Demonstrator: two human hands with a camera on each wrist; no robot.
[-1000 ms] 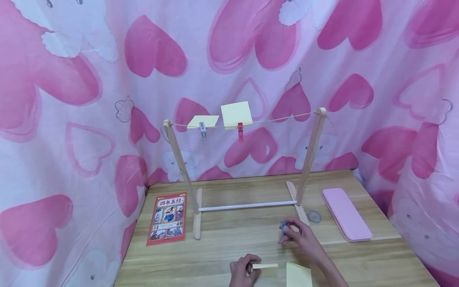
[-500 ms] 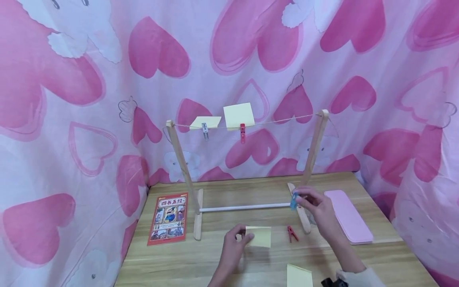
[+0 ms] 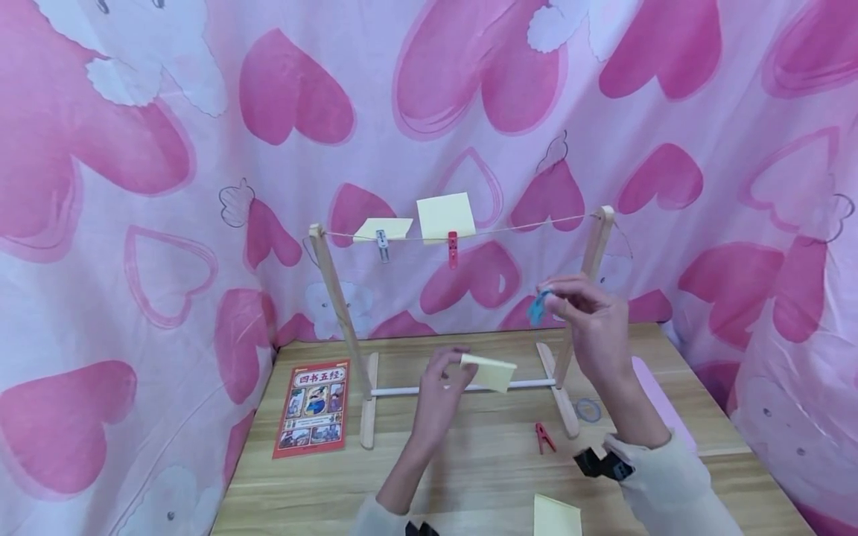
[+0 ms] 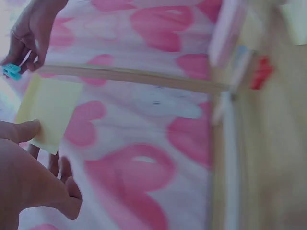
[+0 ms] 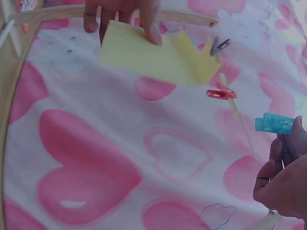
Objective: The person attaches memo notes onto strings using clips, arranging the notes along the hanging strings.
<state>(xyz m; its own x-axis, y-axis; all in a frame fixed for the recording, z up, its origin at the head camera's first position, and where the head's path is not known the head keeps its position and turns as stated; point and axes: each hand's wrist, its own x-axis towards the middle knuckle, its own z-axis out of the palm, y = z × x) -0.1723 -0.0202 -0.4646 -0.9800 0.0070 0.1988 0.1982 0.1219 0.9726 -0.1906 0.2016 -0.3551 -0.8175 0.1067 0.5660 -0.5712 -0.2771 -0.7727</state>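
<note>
Your left hand (image 3: 442, 394) pinches a yellow note (image 3: 493, 375); from it, your right hand (image 3: 595, 327), pinching a turquoise clip (image 3: 538, 308), is at two o'clock (red clip (image 3: 544, 436) at four).

Right edge, right wrist view: turquoise clothespin (image 5: 269, 124), glossy plastic; spring (image 5: 282, 123), metal. Head view, centre: yellow sticky note (image 3: 494, 374), matt paper. Left of centre: stand post (image 3: 340, 309), bare wood. Lower half: tabletop (image 3: 485, 461), smooth, wood-grained. Left: red booklet (image 3: 311, 408), printed paper. Background: curtain (image 3: 167, 164), creased cloth. Lower right: sleeve (image 3: 670, 484), matt cloth.
</note>
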